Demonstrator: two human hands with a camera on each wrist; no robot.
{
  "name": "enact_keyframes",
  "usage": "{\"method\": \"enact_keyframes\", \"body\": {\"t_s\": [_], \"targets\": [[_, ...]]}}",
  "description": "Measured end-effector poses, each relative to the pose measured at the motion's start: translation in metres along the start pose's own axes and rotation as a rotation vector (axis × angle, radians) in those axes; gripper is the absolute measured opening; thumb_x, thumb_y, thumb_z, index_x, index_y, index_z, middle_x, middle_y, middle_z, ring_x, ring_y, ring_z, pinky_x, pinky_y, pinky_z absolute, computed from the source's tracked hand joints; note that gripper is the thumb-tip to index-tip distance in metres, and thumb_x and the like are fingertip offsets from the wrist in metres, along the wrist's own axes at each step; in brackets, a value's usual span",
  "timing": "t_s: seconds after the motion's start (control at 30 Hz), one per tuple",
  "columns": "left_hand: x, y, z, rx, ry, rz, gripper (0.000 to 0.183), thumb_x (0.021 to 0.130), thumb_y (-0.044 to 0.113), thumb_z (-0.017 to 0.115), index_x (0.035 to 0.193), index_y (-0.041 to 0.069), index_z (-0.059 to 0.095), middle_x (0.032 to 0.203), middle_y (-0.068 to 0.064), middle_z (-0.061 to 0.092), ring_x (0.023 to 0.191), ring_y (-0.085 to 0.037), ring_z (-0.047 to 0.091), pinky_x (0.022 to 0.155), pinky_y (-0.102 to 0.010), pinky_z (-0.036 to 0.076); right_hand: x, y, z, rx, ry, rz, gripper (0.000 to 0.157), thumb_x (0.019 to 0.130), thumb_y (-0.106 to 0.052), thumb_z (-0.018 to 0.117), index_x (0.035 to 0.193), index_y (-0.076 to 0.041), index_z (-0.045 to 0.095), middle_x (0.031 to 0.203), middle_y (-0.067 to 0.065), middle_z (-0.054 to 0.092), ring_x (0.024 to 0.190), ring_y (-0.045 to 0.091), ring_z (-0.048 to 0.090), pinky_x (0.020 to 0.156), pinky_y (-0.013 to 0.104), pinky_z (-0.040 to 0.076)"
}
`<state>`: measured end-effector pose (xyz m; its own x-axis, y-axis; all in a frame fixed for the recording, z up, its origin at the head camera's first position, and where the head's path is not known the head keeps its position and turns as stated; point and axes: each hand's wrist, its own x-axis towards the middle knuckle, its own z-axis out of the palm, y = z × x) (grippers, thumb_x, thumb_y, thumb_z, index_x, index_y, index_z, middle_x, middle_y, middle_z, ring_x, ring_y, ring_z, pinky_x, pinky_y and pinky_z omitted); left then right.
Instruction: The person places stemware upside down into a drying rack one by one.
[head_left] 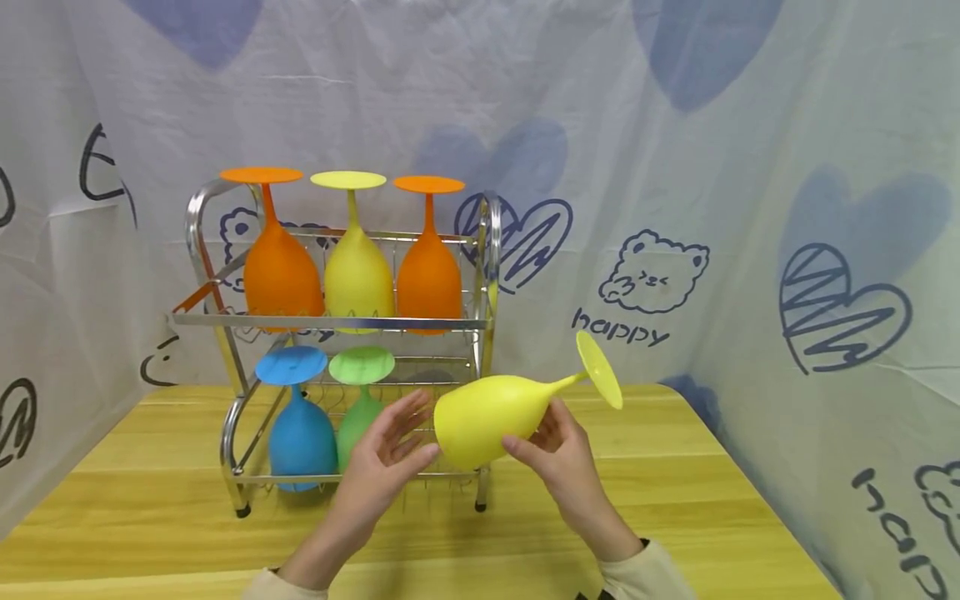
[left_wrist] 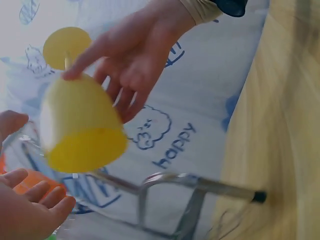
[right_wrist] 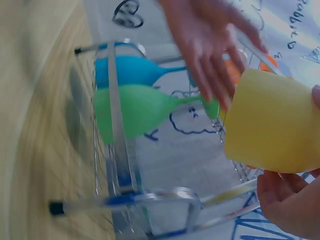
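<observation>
A yellow plastic wine glass (head_left: pixel 487 417) is tilted onto its side in front of the rack, its foot up to the right and its mouth to the left. My right hand (head_left: pixel 564 467) grips it near the base of the bowl, thumb in front and fingers behind. Just left of the rim is my left hand (head_left: pixel 375 462), fingers spread and relaxed. In the left wrist view the left hand (left_wrist: pixel 27 207) stands apart from the glass (left_wrist: pixel 82 125). The right wrist view shows the bowl (right_wrist: pixel 272 122) close up, with only part of the right hand (right_wrist: pixel 292 205) visible.
A two-tier metal rack (head_left: pixel 352 322) stands on the wooden table (head_left: pixel 637 500). Upside down on its top tier are two orange glasses (head_left: pixel 281 271) (head_left: pixel 429 279) and a yellow one (head_left: pixel 358 275). Below are a blue glass (head_left: pixel 302 437) and a partly hidden green glass (head_left: pixel 360 421). Printed cloth (head_left: pixel 600 167) hangs behind.
</observation>
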<state>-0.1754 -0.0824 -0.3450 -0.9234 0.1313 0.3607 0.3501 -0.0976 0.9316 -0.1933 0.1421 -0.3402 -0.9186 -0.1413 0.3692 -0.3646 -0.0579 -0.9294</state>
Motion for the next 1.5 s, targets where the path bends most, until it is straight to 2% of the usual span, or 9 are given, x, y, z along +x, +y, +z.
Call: {"method": "enact_keyframes", "body": {"t_s": [0.17, 0.3, 0.57, 0.73, 0.87, 1.07, 1.2, 1.3, 1.5], "targets": [[-0.018, 0.018, -0.022, 0.198, 0.098, 0.252, 0.056, 0.088, -0.007, 0.063, 0.14, -0.003, 0.043, 0.14, -0.01, 0.048, 0.127, -0.019, 0.047, 0.103, -0.025, 0.04, 0.005, 0.002, 0.002, -0.232, -0.01, -0.126, 0.06, 0.078, -0.003, 0.079, 0.132, -0.005, 0.052, 0.127, 0.009, 0.059, 0.113, 0.024, 0.056, 0.097, 0.04, 0.047], [-0.028, 0.033, -0.049, 0.2, 0.216, 0.382, 0.051, 0.089, -0.016, 0.054, 0.138, -0.007, 0.044, 0.139, -0.009, 0.049, 0.125, -0.015, 0.048, 0.103, -0.019, 0.038, 0.008, 0.003, 0.006, -0.357, -0.002, -0.175, 0.067, 0.076, -0.007, 0.082, 0.135, -0.004, 0.049, 0.129, 0.011, 0.057, 0.114, 0.027, 0.055, 0.096, 0.046, 0.047], [-0.033, 0.052, -0.095, 0.032, 0.593, 0.288, 0.042, 0.093, -0.015, 0.047, 0.133, -0.003, 0.053, 0.133, -0.01, 0.054, 0.122, -0.019, 0.049, 0.095, -0.014, 0.043, 0.016, 0.005, 0.02, -0.444, -0.049, -0.21, 0.07, 0.075, -0.015, 0.084, 0.135, -0.009, 0.05, 0.13, 0.009, 0.054, 0.12, 0.027, 0.05, 0.096, 0.05, 0.044], [-0.029, 0.028, -0.12, 0.271, 0.716, 0.086, 0.042, 0.098, 0.001, 0.052, 0.139, 0.007, 0.051, 0.135, -0.006, 0.053, 0.12, -0.015, 0.051, 0.09, -0.01, 0.044, 0.023, 0.012, 0.028, -0.444, -0.081, -0.28, 0.076, 0.073, -0.012, 0.085, 0.138, -0.013, 0.048, 0.133, 0.004, 0.053, 0.12, 0.023, 0.048, 0.092, 0.05, 0.044], [-0.025, 0.005, -0.143, 0.456, 0.722, -0.157, 0.046, 0.102, 0.02, 0.047, 0.147, 0.015, 0.041, 0.143, -0.008, 0.046, 0.127, -0.02, 0.046, 0.101, -0.021, 0.041, 0.027, 0.019, 0.033, -0.48, -0.097, -0.329, 0.077, 0.072, -0.013, 0.086, 0.139, -0.012, 0.048, 0.133, 0.006, 0.051, 0.119, 0.023, 0.047, 0.094, 0.049, 0.045], [-0.017, -0.017, -0.17, 0.461, 0.638, -0.352, 0.055, 0.103, 0.035, 0.042, 0.15, 0.009, 0.033, 0.15, -0.015, 0.037, 0.134, -0.029, 0.038, 0.111, -0.044, 0.032, 0.03, 0.027, 0.039, -0.528, -0.082, -0.359, 0.077, 0.07, -0.012, 0.086, 0.137, -0.009, 0.049, 0.131, 0.009, 0.051, 0.119, 0.025, 0.045, 0.098, 0.052, 0.041], [-0.013, -0.025, -0.18, 0.466, 0.62, -0.418, 0.049, 0.102, 0.028, 0.047, 0.146, 0.006, 0.04, 0.144, -0.011, 0.046, 0.118, -0.018, 0.049, 0.097, -0.025, 0.044, 0.032, 0.033, 0.045, -0.513, -0.092, -0.37, 0.074, 0.071, -0.013, 0.085, 0.136, -0.006, 0.049, 0.127, 0.012, 0.052, 0.115, 0.027, 0.045, 0.095, 0.051, 0.043], [-0.013, -0.03, -0.187, 0.423, 0.615, -0.448, 0.042, 0.1, 0.02, 0.053, 0.14, 0.007, 0.048, 0.121, 0.007, 0.059, 0.097, -0.002, 0.052, 0.084, -0.018, 0.044, 0.032, 0.036, 0.051, -0.503, -0.092, -0.353, 0.072, 0.072, -0.015, 0.084, 0.135, -0.005, 0.05, 0.126, 0.013, 0.052, 0.115, 0.028, 0.045, 0.093, 0.05, 0.044], [-0.014, -0.038, -0.202, 0.146, 0.501, -0.347, 0.034, 0.097, 0.009, 0.058, 0.13, 0.009, 0.05, 0.089, 0.028, 0.06, 0.084, 0.006, 0.061, 0.075, -0.01, 0.048, 0.029, 0.04, 0.062, -0.492, -0.062, -0.282, 0.071, 0.074, -0.018, 0.083, 0.134, -0.002, 0.05, 0.126, 0.018, 0.049, 0.115, 0.032, 0.045, 0.093, 0.053, 0.043]]}}
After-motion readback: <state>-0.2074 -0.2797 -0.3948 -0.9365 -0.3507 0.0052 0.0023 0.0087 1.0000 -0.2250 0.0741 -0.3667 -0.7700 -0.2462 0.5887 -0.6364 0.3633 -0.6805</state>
